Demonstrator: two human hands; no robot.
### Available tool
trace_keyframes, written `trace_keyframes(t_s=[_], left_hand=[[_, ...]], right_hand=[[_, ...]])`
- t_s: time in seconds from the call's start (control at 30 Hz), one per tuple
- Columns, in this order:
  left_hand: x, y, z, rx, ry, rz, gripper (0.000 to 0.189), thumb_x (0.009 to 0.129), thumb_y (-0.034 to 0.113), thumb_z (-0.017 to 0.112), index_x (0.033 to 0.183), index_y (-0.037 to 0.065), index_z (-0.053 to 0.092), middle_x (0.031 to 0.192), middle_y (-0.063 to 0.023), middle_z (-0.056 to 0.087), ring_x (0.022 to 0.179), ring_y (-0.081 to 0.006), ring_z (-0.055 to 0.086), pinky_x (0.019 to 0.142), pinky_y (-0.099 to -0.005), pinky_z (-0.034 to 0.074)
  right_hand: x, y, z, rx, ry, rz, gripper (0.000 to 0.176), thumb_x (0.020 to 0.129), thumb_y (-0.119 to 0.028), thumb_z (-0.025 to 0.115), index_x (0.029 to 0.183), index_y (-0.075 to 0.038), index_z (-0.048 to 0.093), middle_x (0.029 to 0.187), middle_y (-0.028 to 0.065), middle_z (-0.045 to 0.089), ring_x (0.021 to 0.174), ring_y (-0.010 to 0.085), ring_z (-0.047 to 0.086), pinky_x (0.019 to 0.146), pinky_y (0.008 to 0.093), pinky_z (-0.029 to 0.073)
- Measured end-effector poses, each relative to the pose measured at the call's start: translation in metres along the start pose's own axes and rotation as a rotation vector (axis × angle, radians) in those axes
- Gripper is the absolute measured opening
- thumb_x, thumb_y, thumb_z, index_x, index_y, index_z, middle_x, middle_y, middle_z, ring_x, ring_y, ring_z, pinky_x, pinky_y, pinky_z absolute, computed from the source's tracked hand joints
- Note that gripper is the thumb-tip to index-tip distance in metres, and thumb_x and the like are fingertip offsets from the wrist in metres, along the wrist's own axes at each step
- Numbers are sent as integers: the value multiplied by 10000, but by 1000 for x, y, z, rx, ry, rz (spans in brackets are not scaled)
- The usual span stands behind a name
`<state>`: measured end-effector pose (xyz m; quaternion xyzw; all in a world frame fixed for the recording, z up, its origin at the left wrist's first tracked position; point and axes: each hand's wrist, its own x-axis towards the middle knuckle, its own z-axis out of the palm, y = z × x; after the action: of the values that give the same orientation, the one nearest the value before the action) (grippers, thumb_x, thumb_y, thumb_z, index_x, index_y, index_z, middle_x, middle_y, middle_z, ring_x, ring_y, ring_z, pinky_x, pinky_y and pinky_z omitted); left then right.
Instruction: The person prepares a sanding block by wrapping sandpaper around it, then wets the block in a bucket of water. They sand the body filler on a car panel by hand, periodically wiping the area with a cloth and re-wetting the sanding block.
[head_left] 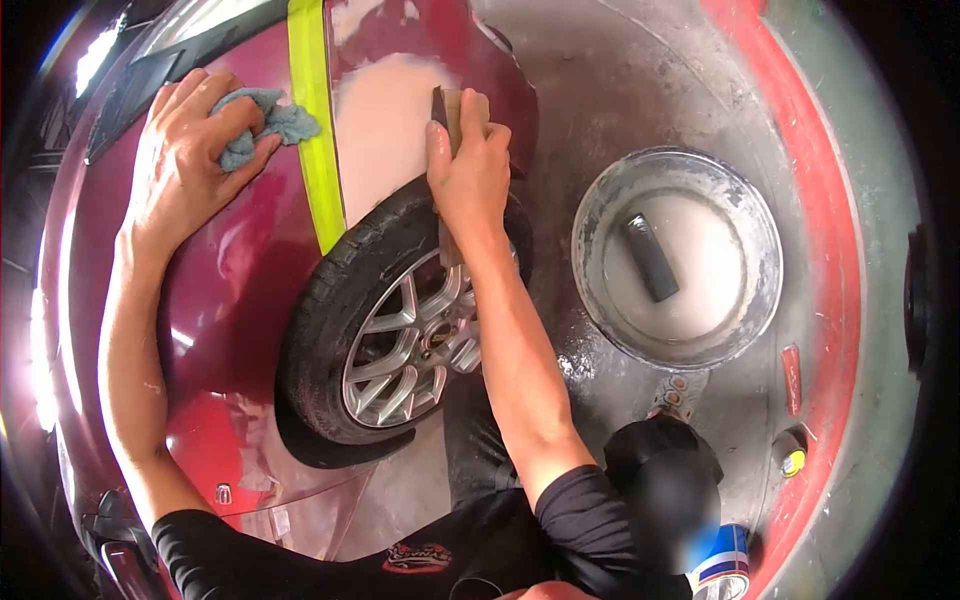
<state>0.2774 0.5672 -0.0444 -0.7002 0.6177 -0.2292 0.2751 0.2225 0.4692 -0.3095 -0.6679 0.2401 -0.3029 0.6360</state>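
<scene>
The curved maroon car panel (240,240) on the left looks like smooth, glossy painted metal with bright reflections, while the pale pinkish patch (385,125) at its far side is flat and matt, beside a fluorescent yellow-green tape strip (318,150) with a smooth face. The spoked silver wheel rim (405,340) has a metallic sheen inside a matt black rubber tyre (320,310), and the crumpled blue-grey cloth (240,150) looks soft and textured. On the right, the round grey basin (755,300) has a rough-looking, whitish-stained wall on a dull, smudged grey floor (590,80).

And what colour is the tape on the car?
The tape is bright yellow-green, clearest in the head view.
</scene>
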Motion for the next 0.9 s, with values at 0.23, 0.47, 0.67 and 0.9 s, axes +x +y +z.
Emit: trace_keyframes(t_s=[0.23, 0.47, 0.67, 0.9], left_hand=[[1, 2, 4, -26, 4, -14, 219, 771, 150, 843, 819, 68, 646, 933, -84, 627, 924, -276, 616, 821, -409, 477], [6, 3, -3, -34, 12, -12, 230, 746, 155, 856, 827, 65, 660, 914, -79, 614, 893, -276, 610, 816, -409, 472], [3, 0, 0, -25, -53, -8, 227, 755, 150, 848, 829, 58, 654, 939, -90, 620, 919, -291, 616, 834, -418, 477], [4, 4, 1, -44, -10, -18, 238, 752, 156, 851, 826, 59, 647, 933, -89, 619, 921, -295, 614, 837, -412, 478]], right_hand=[[-54, 4, 13, -22, 84, -202, 642, 988, -287, 660, 1540, -43, 439, 1267, 382, 493, 1118, 528, 573, 929, 564, 506], [-35, 9, 13, -53, 100, -162, 662, 968, -230, 676, 1563, -80, 428, 1272, 384, 497, 1113, 540, 583, 923, 562, 518], [1, 26, 7, -7, 115, -3, 576, 1002, -287, 632, 1507, -51, 486, 1234, 335, 535, 1068, 494, 604, 918, 537, 519], [-86, -25, 13, -19, 75, -288, 723, 924, -217, 737, 1575, -103, 444, 1336, 408, 443, 1111, 537, 563, 924, 578, 510]])
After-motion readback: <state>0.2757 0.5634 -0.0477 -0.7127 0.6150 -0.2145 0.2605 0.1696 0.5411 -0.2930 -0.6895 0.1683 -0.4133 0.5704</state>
